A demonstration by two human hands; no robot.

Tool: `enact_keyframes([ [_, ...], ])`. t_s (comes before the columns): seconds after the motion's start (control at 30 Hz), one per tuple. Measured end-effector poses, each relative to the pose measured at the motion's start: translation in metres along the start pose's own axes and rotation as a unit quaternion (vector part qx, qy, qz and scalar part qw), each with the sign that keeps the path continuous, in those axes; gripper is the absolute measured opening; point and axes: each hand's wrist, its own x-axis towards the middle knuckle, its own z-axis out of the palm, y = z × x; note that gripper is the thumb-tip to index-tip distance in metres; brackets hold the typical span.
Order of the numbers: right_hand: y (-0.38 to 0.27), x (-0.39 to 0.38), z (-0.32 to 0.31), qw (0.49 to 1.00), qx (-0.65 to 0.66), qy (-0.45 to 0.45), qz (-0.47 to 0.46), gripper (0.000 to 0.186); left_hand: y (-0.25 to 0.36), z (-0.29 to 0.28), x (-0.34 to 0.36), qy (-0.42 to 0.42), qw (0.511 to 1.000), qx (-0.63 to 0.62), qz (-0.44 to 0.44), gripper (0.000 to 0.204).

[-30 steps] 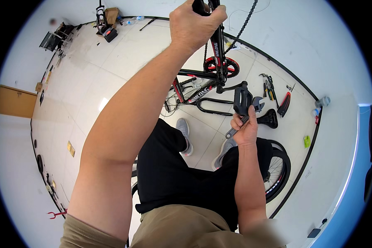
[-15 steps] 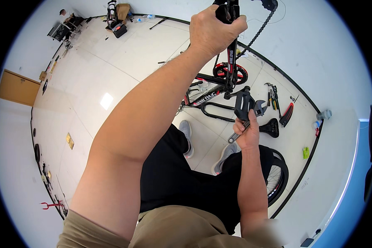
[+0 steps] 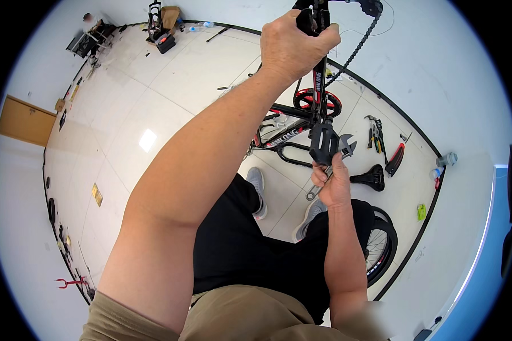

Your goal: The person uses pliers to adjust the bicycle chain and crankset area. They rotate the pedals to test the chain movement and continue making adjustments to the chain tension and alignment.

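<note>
Glossy pale tiled floor [image 3: 170, 94], thin joint lines, bright light reflection [image 3: 147, 140] at left. White walls [image 3: 438, 74], black skirting [image 3: 395, 110] along base. Brown panel [image 3: 25, 121] left; blue surface [image 3: 483, 250] right; dark furniture [image 3: 79, 48] far left.

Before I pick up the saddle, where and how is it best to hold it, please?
Probably by the nose, coming from above and the left: the saddle lies on the floor with this narrow end pointing left and its broad end right. The nose looks slim enough to close around. The right hand holds the wrench, so free it first.
</note>
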Motion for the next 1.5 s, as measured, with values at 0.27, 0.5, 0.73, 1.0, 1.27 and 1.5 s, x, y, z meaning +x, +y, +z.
enact_keyframes([
  [0.27, 0.002, 0.0, 0.012, 1.0, -0.015, -0.027, 0.001, 0.04, 0.0, 0.0, 0.001, -0.003, 1.0, 0.003, -0.003, 0.035],
  [0.5, 0.004, 0.0, 0.02, 0.999, -0.034, -0.03, 0.011, 0.036, 0.001, 0.002, 0.002, 0.004, 1.0, -0.01, -0.007, 0.035],
  [0.73, 0.013, 0.005, 0.017, 0.997, -0.06, -0.03, 0.031, 0.034, 0.001, 0.002, 0.004, 0.001, 1.0, 0.0, -0.007, 0.034],
  [1.0, 0.019, 0.009, 0.028, 0.995, -0.083, -0.007, 0.059, 0.033, 0.001, 0.003, 0.004, 0.007, 1.0, 0.001, 0.007, 0.034],
  [1.27, 0.026, 0.012, 0.037, 0.995, -0.067, 0.007, 0.075, 0.032, 0.001, 0.002, 0.006, 0.01, 1.0, 0.004, 0.001, 0.035],
  [1.5, 0.034, 0.017, 0.039, 0.993, -0.077, 0.005, 0.087, 0.033, -0.001, 0.004, 0.007, 0.009, 1.0, -0.005, 0.0, 0.035],
])
